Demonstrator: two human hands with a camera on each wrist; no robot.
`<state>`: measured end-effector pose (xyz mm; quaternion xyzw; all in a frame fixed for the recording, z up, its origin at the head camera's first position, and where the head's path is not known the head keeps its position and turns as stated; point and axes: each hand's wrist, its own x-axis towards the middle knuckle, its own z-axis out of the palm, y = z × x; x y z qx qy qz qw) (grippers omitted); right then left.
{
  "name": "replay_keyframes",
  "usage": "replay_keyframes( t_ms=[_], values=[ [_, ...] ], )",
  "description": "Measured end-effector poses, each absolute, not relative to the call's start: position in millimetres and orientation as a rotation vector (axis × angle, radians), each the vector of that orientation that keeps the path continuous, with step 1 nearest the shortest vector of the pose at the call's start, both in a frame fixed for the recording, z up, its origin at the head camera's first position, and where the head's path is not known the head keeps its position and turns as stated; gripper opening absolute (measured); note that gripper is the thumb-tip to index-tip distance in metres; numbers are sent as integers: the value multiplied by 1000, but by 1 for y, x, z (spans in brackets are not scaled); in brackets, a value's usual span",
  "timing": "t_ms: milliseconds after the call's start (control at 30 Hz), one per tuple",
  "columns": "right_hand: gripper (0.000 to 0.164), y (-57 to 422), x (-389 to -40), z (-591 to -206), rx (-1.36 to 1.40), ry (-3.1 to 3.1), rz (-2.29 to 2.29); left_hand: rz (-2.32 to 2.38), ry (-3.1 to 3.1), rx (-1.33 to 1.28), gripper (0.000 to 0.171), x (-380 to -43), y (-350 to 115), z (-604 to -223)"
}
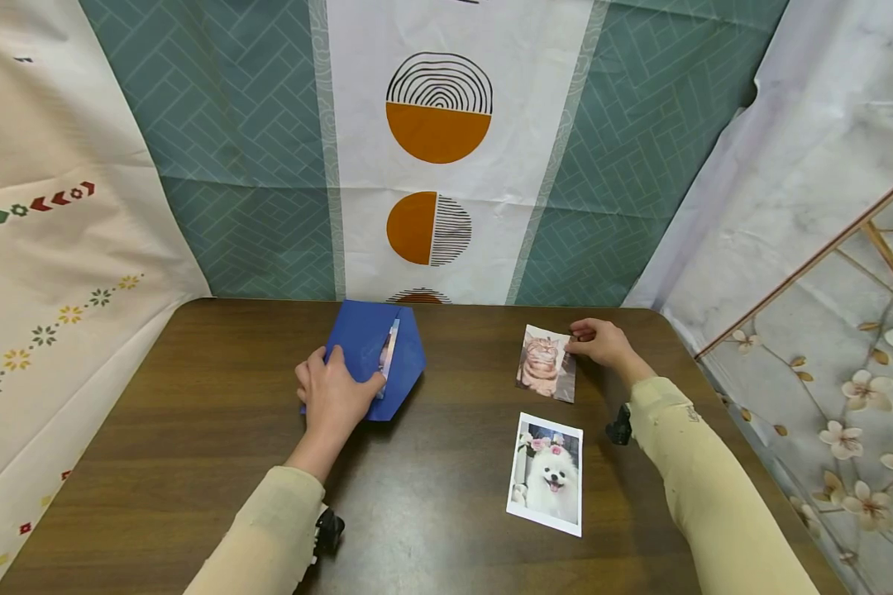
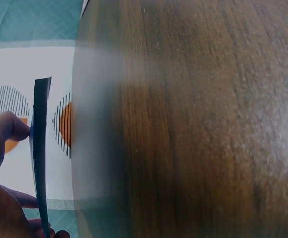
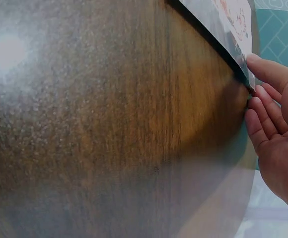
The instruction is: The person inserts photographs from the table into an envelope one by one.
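Surface: glossy brown wood-grain table (image 1: 424, 496).
Room: patterned cloths (image 1: 45, 149) at both sides, a green-and-white backdrop (image 1: 245, 149) behind.
Dog photo (image 1: 552, 483): flat on the wood, nearer than the cat photo (image 1: 542, 364).
Left hand (image 1: 335, 395): grips the blue envelope (image 1: 360, 335) by its left side; a picture (image 1: 389, 354) shows in the opening, near the thumb.
Right hand (image 1: 603, 340): pinches the cat photo's right edge.
Moving room: wood stretches between envelope and photos.
Far edge: the envelope's top meets it in the head view; the cat photo lies just short.
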<state>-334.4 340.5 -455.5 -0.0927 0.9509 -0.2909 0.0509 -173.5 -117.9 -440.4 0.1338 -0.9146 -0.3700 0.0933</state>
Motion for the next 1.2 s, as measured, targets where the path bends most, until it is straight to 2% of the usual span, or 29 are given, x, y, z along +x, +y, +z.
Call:
replay_keyframes(
  t_ms=[867, 1200],
  values=[
    [34, 336, -333, -460, -343, 2995, -814, -1094, -2720, 390, 84, -173, -114, -440],
    [33, 339, -331, -467, -383, 3010, -903, -1088, -2712, 385, 84, -173, -112, -440]
  ],
)
